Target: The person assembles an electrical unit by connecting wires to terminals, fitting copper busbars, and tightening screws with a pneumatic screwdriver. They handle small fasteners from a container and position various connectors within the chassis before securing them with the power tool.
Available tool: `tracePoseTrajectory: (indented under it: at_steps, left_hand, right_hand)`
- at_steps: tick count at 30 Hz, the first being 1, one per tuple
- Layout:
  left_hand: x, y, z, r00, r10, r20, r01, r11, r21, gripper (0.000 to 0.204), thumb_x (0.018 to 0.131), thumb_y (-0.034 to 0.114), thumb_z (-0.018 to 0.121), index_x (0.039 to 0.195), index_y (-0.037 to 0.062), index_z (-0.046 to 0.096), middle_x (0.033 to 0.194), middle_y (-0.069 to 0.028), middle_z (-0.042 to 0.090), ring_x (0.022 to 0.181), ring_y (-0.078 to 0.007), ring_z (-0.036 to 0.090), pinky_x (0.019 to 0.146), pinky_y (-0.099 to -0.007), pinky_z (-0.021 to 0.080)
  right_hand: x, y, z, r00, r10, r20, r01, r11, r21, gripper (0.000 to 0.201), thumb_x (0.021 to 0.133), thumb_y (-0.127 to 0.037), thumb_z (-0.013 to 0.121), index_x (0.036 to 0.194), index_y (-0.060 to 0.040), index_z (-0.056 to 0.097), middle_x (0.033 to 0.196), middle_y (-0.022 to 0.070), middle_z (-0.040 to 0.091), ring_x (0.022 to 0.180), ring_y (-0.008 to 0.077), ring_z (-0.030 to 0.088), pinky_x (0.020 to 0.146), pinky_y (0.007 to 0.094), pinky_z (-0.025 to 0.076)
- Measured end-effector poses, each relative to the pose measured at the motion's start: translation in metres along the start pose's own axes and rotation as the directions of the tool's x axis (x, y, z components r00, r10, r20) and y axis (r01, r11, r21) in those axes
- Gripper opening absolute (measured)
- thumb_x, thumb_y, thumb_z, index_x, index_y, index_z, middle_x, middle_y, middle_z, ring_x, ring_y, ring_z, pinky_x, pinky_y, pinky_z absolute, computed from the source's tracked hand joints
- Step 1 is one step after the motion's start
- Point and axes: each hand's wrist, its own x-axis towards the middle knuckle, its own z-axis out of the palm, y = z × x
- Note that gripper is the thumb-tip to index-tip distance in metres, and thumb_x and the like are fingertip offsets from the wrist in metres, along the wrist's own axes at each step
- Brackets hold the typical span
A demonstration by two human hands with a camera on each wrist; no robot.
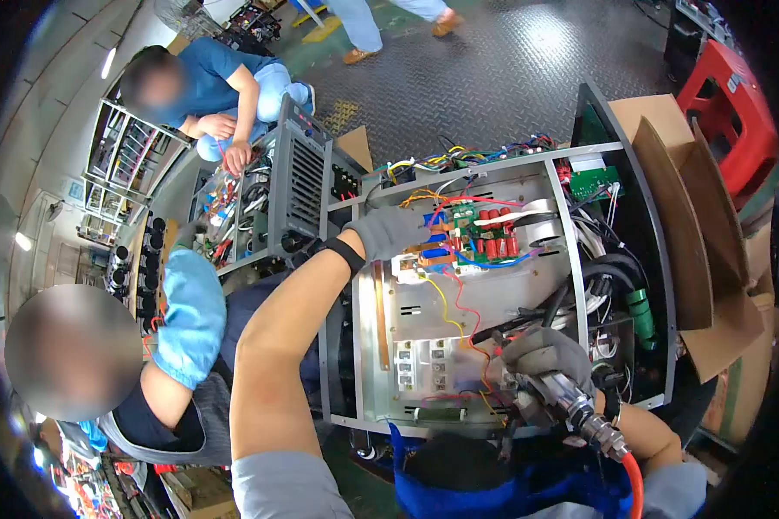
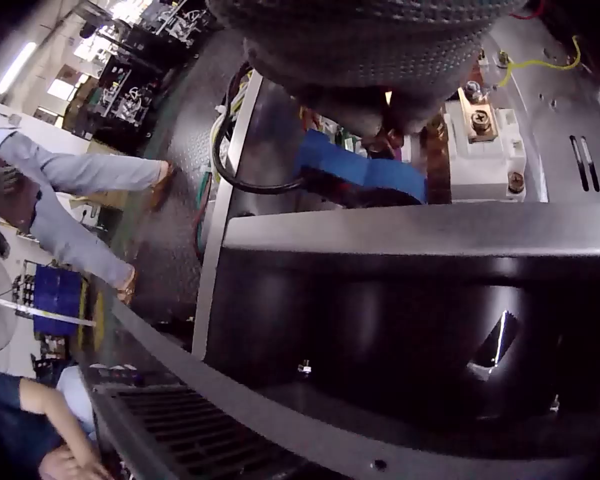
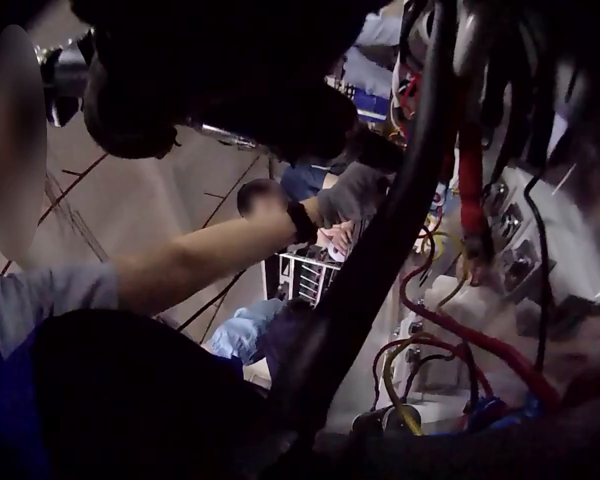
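A grey-gloved left hand reaches over the upper left of the open metal cabinet. Its fingertips are right at the blue parts and copper strips beside the green circuit board with red cylinders. In the left wrist view the glove covers the fingertips, close above a blue band and a white terminal block; I cannot tell whether they pinch anything. Low on the right, the gloved right hand grips a silver air tool with an orange hose.
The metal cabinet frame surrounds the work, with thick black cables along its right. Loose red and yellow wires cross the panel above white terminal blocks. Cardboard and a red stool stand right. Two people work at the left.
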Motion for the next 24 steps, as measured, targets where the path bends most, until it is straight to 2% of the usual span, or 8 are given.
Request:
tracePoseTrajectory:
  at_steps: [3,4,7,11,14,17,23,24]
  left_hand:
    - [0.000,-0.006,0.013,0.989,0.106,-0.107,-0.102,0.994,0.035,0.025,0.084,0.014,0.055,0.108,0.0112,0.060,0.106,-0.0084,0.060,0.096,-0.0292,0.061,0.079,-0.0393,0.053]
    - [0.002,-0.009,0.017,0.989,0.128,-0.072,-0.122,0.989,0.085,0.025,0.086,0.016,0.053,0.110,0.0121,0.061,0.110,-0.0079,0.060,0.098,-0.0287,0.061,0.081,-0.0384,0.053]
    - [0.006,-0.004,0.006,1.000,0.018,0.009,-0.018,0.999,0.040,0.026,0.089,0.018,0.051,0.112,0.0122,0.060,0.113,-0.0077,0.059,0.098,-0.0287,0.062,0.081,-0.0390,0.053]
    - [0.011,-0.001,0.005,0.987,-0.089,0.134,0.094,0.995,-0.036,0.029,0.089,0.023,0.051,0.112,0.0074,0.061,0.105,-0.0111,0.062,0.095,-0.0327,0.063,0.079,-0.0445,0.053]
    - [0.011,-0.003,0.000,0.992,0.046,0.114,-0.051,0.998,0.043,0.029,0.089,0.025,0.052,0.110,0.0065,0.061,0.102,-0.0134,0.063,0.093,-0.0342,0.064,0.076,-0.0451,0.053]
    - [0.018,-0.004,-0.007,0.963,0.130,0.235,-0.163,0.979,0.125,0.030,0.090,0.026,0.050,0.110,0.0061,0.060,0.103,-0.0147,0.063,0.091,-0.0354,0.064,0.076,-0.0457,0.052]
    - [0.020,0.009,-0.031,0.938,-0.081,0.336,0.102,0.994,-0.044,0.029,0.092,0.026,0.048,0.106,0.0052,0.061,0.101,-0.0153,0.064,0.092,-0.0350,0.064,0.078,-0.0460,0.052]
    - [0.021,0.007,-0.027,0.942,-0.065,0.329,0.081,0.996,-0.034,0.028,0.092,0.026,0.048,0.106,0.0054,0.061,0.100,-0.0152,0.064,0.092,-0.0348,0.064,0.078,-0.0459,0.052]
  right_hand:
    - [0.000,-0.001,0.001,1.000,0.012,-0.004,-0.012,1.000,0.011,0.034,0.071,-0.019,0.077,0.098,-0.0082,0.059,0.097,0.0113,0.063,0.087,0.0292,0.063,0.077,0.0387,0.053]
    - [0.000,0.000,0.000,1.000,0.011,0.006,-0.011,1.000,0.001,0.033,0.071,-0.018,0.077,0.098,-0.0082,0.059,0.097,0.0113,0.063,0.087,0.0292,0.063,0.077,0.0389,0.053]
    - [-0.001,-0.001,-0.001,1.000,0.017,-0.002,-0.017,1.000,-0.013,0.032,0.071,-0.016,0.075,0.098,-0.0082,0.059,0.097,0.0111,0.064,0.086,0.0292,0.063,0.077,0.0392,0.053]
    - [-0.003,0.000,0.001,1.000,0.003,-0.023,-0.002,1.000,0.028,0.030,0.071,-0.014,0.073,0.097,-0.0084,0.059,0.096,0.0112,0.064,0.085,0.0291,0.064,0.077,0.0391,0.053]
    - [-0.009,-0.001,0.002,0.998,0.031,-0.055,-0.031,1.000,-0.004,0.030,0.071,-0.015,0.073,0.096,-0.0083,0.058,0.096,0.0114,0.064,0.086,0.0285,0.063,0.077,0.0388,0.053]
    - [-0.009,-0.002,0.002,0.997,0.020,-0.069,-0.020,1.000,0.001,0.030,0.071,-0.014,0.072,0.096,-0.0081,0.058,0.097,0.0115,0.064,0.085,0.0278,0.063,0.077,0.0390,0.053]
    - [-0.014,0.000,0.002,0.993,0.035,-0.108,-0.032,0.999,0.025,0.030,0.071,-0.016,0.072,0.096,-0.0081,0.058,0.096,0.0119,0.064,0.084,0.0285,0.064,0.076,0.0388,0.053]
    - [-0.016,0.000,0.004,0.991,0.067,-0.114,-0.061,0.997,0.054,0.030,0.071,-0.016,0.072,0.096,-0.0081,0.057,0.096,0.0119,0.064,0.084,0.0286,0.064,0.076,0.0388,0.053]
